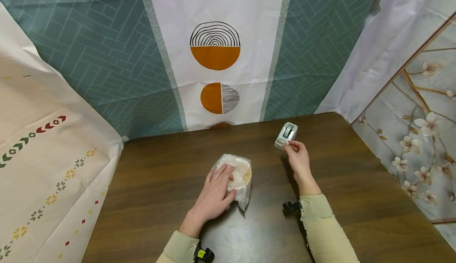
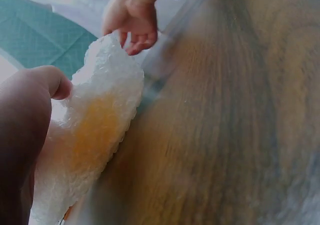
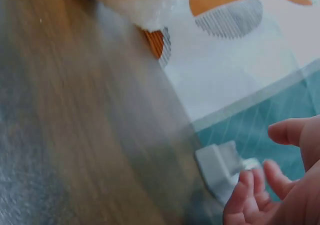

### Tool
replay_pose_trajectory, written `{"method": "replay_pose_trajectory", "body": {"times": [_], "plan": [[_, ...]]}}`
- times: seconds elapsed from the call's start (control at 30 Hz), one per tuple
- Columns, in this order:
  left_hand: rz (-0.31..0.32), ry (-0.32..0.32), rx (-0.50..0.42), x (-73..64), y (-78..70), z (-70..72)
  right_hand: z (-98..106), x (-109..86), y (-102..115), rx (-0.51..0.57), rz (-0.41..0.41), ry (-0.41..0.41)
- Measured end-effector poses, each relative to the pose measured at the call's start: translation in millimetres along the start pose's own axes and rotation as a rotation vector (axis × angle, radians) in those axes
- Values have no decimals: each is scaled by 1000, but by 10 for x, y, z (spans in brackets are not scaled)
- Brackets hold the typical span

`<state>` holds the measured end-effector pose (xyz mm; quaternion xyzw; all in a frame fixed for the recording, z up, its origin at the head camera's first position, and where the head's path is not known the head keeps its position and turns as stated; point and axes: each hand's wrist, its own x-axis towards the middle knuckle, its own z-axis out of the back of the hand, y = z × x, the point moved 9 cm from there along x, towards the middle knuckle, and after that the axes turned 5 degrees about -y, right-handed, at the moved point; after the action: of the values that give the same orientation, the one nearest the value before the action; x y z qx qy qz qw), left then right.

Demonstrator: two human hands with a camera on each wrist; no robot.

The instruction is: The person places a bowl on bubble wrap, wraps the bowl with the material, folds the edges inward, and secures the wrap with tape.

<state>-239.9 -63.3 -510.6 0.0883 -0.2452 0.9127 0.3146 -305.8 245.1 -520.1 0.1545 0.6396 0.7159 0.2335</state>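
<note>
In the head view, a bubble-wrapped bundle [image 1: 233, 161] lies on the brown table. Something round with a pale yellow rim [image 1: 247, 176] shows through the wrap, orange and blurred in the left wrist view. My left hand [image 1: 215, 193] rests on top of the bundle, fingers spread and thumb at its near side. To the right and farther back stands a small silver-grey tape dispenser [image 1: 289, 129]. At its near end my right hand [image 1: 299, 161] pinches what looks like a small, pale end of tape [image 3: 251, 164]. The fingertips are partly hidden and blurred.
The dark wooden table [image 1: 160, 176] ends at a hanging cloth [image 1: 249, 69] with orange and black circles. A cream patterned cloth [image 1: 53, 168] hangs at the left and a flowered one [image 1: 413, 164] at the right. Wrist cameras [image 1: 291, 207] sit on both forearms.
</note>
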Motion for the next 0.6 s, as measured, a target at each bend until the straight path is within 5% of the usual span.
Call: {"method": "replay_pose_trajectory", "body": {"times": [0.43,0.6], "plan": [[-3,11,-2,5,4,-17,-77,246,-109,-138,-46,36],[-5,15,9,-3,10,-5,-142,263,-115,-80,-98,43]]}}
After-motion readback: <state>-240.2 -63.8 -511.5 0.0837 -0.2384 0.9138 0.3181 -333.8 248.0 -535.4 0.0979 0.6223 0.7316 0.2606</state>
